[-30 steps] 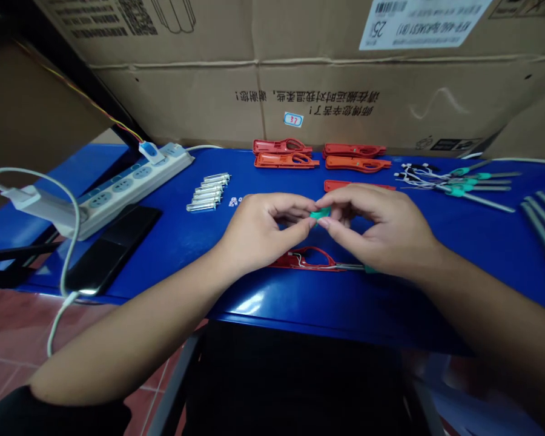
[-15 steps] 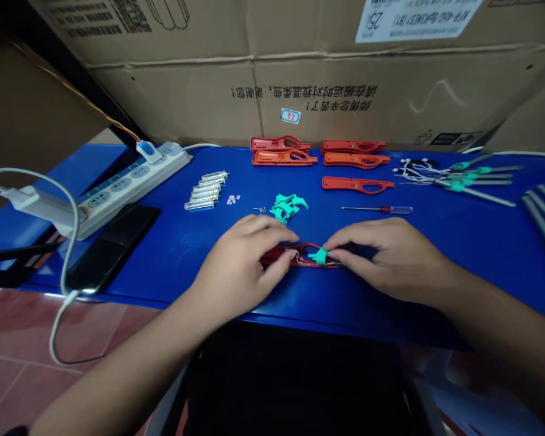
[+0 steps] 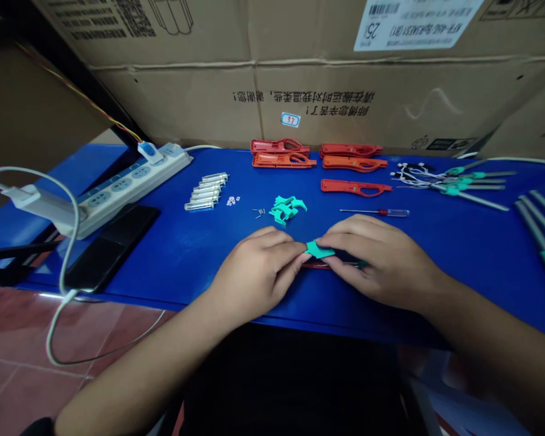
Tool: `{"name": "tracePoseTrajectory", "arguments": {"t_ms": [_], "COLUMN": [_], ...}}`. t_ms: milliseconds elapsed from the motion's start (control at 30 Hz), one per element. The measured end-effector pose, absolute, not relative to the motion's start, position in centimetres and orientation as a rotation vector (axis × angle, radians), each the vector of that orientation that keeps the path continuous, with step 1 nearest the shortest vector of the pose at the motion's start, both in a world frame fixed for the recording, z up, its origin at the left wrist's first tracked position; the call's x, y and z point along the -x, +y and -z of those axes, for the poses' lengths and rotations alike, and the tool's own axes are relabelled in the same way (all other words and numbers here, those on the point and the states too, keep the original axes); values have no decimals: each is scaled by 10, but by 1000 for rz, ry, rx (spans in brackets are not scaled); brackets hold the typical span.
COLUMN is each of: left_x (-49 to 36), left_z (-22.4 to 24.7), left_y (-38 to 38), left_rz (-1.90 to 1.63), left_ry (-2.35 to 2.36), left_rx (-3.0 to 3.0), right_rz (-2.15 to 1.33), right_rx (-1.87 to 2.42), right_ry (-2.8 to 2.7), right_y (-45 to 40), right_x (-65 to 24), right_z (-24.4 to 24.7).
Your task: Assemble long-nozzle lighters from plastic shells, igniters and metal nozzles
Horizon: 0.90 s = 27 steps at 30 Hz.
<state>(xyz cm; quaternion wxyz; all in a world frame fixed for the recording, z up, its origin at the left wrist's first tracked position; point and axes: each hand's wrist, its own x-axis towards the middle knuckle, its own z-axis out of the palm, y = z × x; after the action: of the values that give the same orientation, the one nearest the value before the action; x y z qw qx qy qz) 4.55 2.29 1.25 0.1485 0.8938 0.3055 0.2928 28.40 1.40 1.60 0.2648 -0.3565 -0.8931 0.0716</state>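
Over the table's front part, my left hand [image 3: 258, 272] and my right hand [image 3: 384, 257] both pinch one teal plastic trigger [image 3: 318, 249] between thumb and fingers, left hand at its left end, right hand at its right. Just beneath it lies a dark red lighter casing half [image 3: 317, 265], mostly hidden by my hands. A dark green bit shows by my right fingers. Beyond my hands sit a small pile of teal triggers [image 3: 287, 209] and a few tiny springs [image 3: 260, 212]. A screwdriver [image 3: 390, 212] with a red and clear handle lies past my right hand.
Red and orange casing halves [image 3: 356, 186] lie along the back. Metal tubes with teal ends and white wires [image 3: 454, 188] are at right, more tubes [image 3: 540, 224] at the edge. Clear cylinders [image 3: 206, 191], a power strip [image 3: 127, 184] and a phone [image 3: 113, 248] are left. A cardboard box [image 3: 200, 103] stands behind.
My fingers have closed in from both sides around the teal trigger, which now sits raised and turned over the red casing. My left hand has moved right, off the casing's left end.
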Motion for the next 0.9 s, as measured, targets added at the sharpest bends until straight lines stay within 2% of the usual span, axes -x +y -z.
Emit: {"name": "tracePoseTrajectory", "arguments": {"t_ms": [167,333,900], "left_x": [-47,-49,-28], "left_z": [-19,-22,6], "left_y": [28,29,17], "left_rz": [-707,-649,-676], "left_ry": [926,941,988], "left_rx": [-2329,-2451,-2685], "right_rz": [-161,-63,-317], "right_rx": [950,935,1077], "right_ry": [-2416,-2397,-2459], "right_y": [10,5,10], "right_x": [-280,-277,-277], "right_z": [-16,-19,-12]}}
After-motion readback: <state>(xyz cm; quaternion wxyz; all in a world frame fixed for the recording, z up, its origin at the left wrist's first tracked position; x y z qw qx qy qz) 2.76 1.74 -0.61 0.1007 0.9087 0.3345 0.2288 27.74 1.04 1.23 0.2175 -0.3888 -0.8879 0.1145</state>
